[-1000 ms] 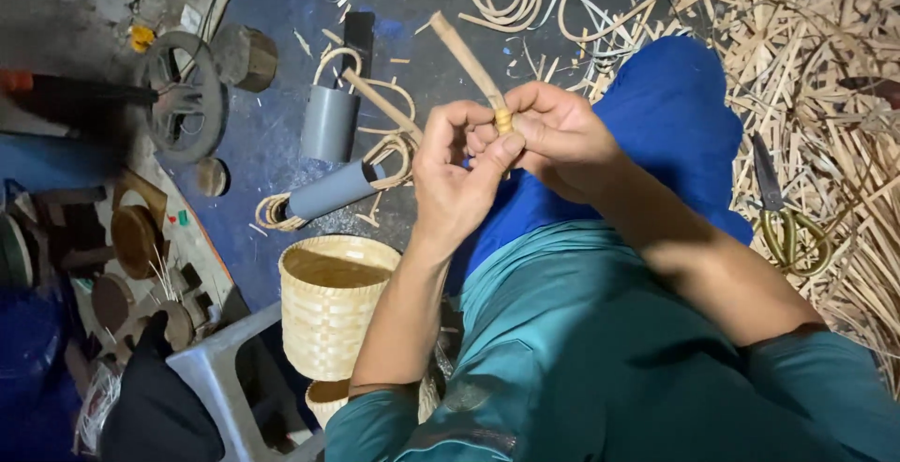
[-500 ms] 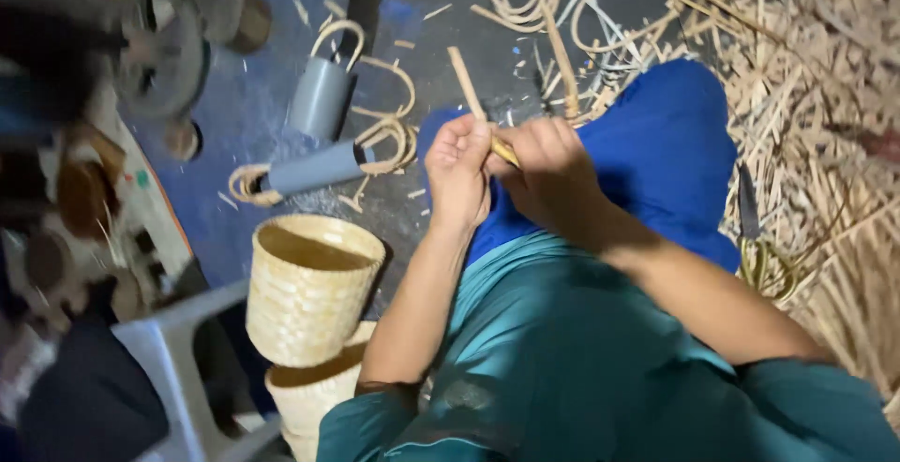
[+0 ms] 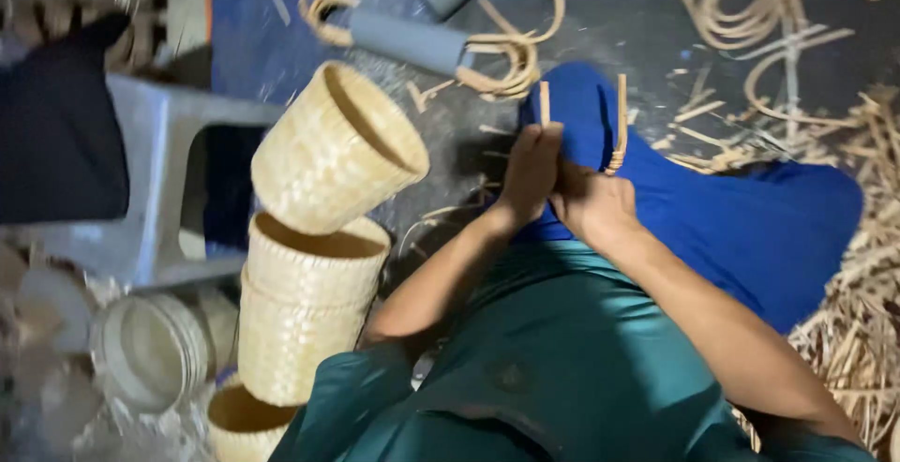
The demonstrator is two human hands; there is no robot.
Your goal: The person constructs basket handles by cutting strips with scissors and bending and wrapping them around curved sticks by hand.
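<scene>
Cane strips (image 3: 619, 129) stand up out of the two hands, held over the lap above a knee in blue cloth (image 3: 741, 228). The left hand (image 3: 531, 173) is closed around the lower part of one short strip, whose cut end (image 3: 544, 103) shows just above the knuckles. The right hand (image 3: 592, 201) sits against it, fingers curled shut, pinching the base of a longer strip that rises beside the first and looks twisted or wrapped near its foot.

By the look of it the cane is light and thin, stiff along its length but springy, and likely to split or kink if bent sharply. The surface seems smooth and dry, so a loose pinch could let it slide. The firmest hold is low, close to where the two strips meet, which is where both hands already grip; taking it near the free tips would give little control.

To the left of the hands a stack of woven baskets (image 3: 309, 303) leans, the top basket (image 3: 333, 148) tilted with its mouth open, near the left forearm. Ahead of the hands on the dark floor (image 3: 609, 22) lie grey tubes (image 3: 408, 40) with cane loops (image 3: 511, 64) around them. To the right, loose cane scraps (image 3: 862, 284) pile up well apart from the hands. A grey stool (image 3: 159, 190) stands beyond the baskets. Open room is mainly straight ahead and above the knee; the left side is crowded.
</scene>
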